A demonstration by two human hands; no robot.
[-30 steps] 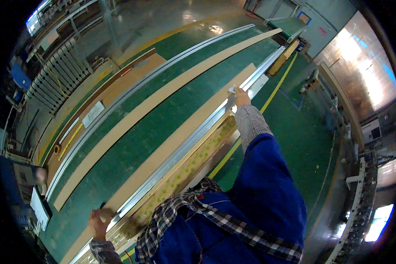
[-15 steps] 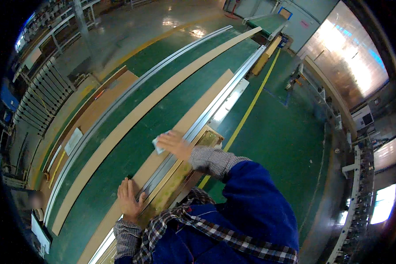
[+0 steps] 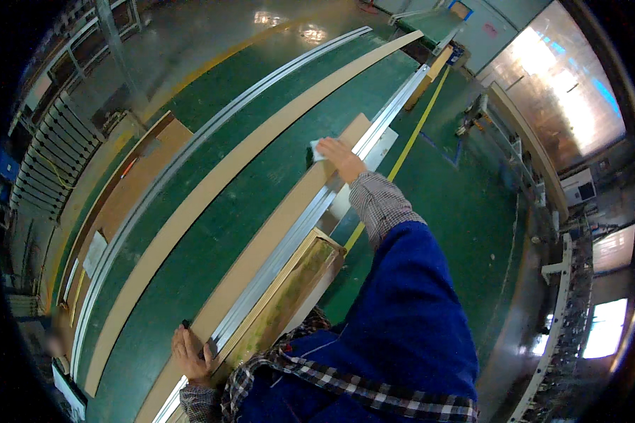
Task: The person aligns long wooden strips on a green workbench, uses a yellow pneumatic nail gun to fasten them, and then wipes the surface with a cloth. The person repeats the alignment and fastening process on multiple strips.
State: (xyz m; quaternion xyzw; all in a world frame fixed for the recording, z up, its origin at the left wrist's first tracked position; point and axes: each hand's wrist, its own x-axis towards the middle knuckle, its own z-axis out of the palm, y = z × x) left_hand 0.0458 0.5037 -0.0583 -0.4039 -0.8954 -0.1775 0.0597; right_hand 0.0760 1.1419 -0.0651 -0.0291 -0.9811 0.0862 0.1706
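A long tan board (image 3: 271, 218) runs diagonally in front of me, with a silvery metal rail (image 3: 282, 255) along its right side. Near the board's far end, my right hand (image 3: 341, 159) presses a white cloth (image 3: 316, 149) onto the surface, the cloth showing past the fingertips. Its exact fold is hidden under the palm. At the near end, my left hand (image 3: 192, 356) lies on the board with the fingers stretched out and the thumb toward the rail. A small dark piece (image 3: 185, 323) shows just beyond the left fingertips.
A second tan board (image 3: 219, 185) and a pale metal rail (image 3: 212, 128) lie farther left. Beyond them is a brown tray-like panel (image 3: 144, 158) holding an orange-handled tool (image 3: 129, 168). A wooden trough (image 3: 289, 285) stands beside my body. A rack (image 3: 56, 158) stands far left.
My right hand has slid forward along the board with the white cloth, toward its far end, and the arm is stretched farther. My left hand has shifted slightly nearer to me.
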